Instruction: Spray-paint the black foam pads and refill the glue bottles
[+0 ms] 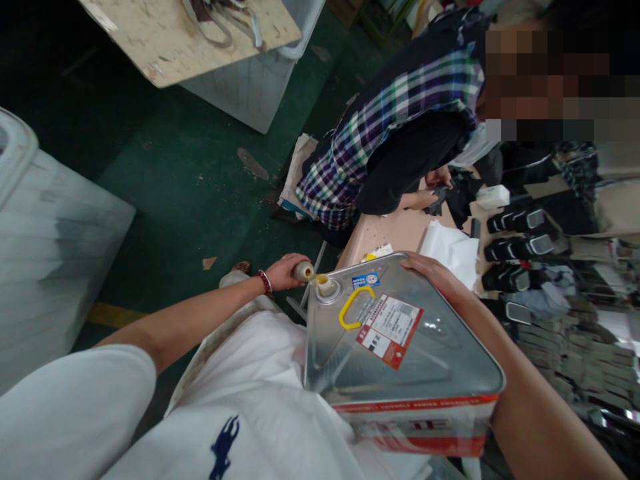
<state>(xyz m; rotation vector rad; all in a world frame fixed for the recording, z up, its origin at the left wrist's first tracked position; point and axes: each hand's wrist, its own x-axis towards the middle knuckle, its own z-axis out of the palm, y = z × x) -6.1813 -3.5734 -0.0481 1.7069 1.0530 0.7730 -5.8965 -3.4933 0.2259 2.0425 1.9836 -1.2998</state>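
Against the white shirt rests a large square metal can point(440, 347) with a yellow handle, a red-and-white label and an open-looking spout point(326, 287). My right hand point(430, 270) lies along the can's far edge, its fingers over the rim, with the forearm down its side. Beside the spout, my left hand point(289, 270) wraps round a small pale bottle point(303, 271). The bottle's mouth is close to the spout's yellowish lip. Whether liquid passes between them is too small to tell.
A person in a plaid apron point(395, 107) sits at a work table point(385, 230) beyond the can, hands on dark pieces. Black-and-white items point(517, 247) stand in a row. Large white bins point(65, 233) and a wooden board point(165, 50) are at the left.
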